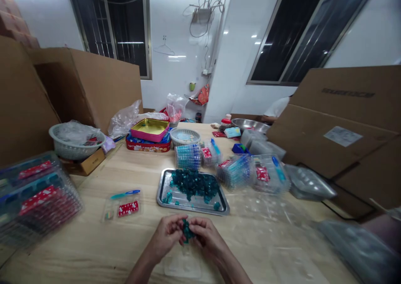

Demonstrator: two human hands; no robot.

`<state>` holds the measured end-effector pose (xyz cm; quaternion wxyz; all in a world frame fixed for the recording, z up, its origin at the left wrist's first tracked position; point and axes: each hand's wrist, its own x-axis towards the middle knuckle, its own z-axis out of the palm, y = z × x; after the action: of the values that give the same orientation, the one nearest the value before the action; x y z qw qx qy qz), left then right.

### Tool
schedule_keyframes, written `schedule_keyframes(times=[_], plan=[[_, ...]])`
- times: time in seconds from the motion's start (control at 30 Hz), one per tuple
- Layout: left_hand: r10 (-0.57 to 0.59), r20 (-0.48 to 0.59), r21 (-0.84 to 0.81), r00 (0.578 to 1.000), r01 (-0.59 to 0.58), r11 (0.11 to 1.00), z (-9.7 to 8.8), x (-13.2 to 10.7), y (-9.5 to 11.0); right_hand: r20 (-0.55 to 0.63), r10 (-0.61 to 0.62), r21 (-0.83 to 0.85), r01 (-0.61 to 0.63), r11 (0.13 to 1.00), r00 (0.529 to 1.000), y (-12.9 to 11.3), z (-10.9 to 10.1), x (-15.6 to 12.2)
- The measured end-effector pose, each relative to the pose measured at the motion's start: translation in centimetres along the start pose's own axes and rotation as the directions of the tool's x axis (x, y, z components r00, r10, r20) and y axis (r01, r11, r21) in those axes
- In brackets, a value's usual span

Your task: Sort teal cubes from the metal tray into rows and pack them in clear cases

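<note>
My left hand (166,234) and my right hand (205,233) meet over the near edge of the wooden table (131,242). Both have their fingers curled in a pinch around a small cluster of teal pieces (187,229). Just beyond them lies a metal tray (219,206) heaped with several more teal pieces (194,183). Under my hands lies a clear plastic blister shell (183,265).
A clear packet with a blue pen and red card (123,204) lies left of the tray. Stacks of filled clear packs (188,155) stand behind the tray and in a crate (34,200) at left. Cardboard boxes (341,125) flank the table. A white basket (75,144) and tins (149,135) sit further back.
</note>
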<state>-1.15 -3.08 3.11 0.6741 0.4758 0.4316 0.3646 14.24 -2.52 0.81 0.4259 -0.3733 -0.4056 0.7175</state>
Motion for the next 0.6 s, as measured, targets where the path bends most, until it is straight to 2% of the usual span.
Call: schedule_keyframes(times=[0.07, 0.13, 0.23, 0.4, 0.6], plan=[[-0.018, 0.038, 0.049, 0.999, 0.016, 0.999, -0.2, -0.2, 0.4, 0.010, 0.007, -0.016, -0.007, 1.000, 1.000, -0.1, 0.0, -0.3], [-0.030, 0.027, 0.094, 0.999, 0.027, 0.995, -0.3, -0.4, 0.6, -0.065, -0.005, -0.020, 0.004, 1.000, 0.998, -0.2, 0.1, -0.6], [-0.036, -0.026, 0.071, 0.999, 0.038, 0.997, -0.1, -0.6, 0.5, -0.163, -0.067, -0.056, 0.058, 0.997, 0.984, -0.3, 0.1, -1.1], [-0.045, -0.025, -0.022, 0.999, 0.045, 0.999, 0.5, -0.5, 0.2, -0.070, -0.139, -0.214, 0.121, 0.969, 0.988, -0.5, 0.2, -1.8], [-0.011, 0.010, -0.139, 1.000, 0.012, 0.990, 0.8, -1.0, 0.8, -0.027, -0.154, -0.238, 0.143, 0.961, 0.988, -0.8, 0.5, -2.1]])
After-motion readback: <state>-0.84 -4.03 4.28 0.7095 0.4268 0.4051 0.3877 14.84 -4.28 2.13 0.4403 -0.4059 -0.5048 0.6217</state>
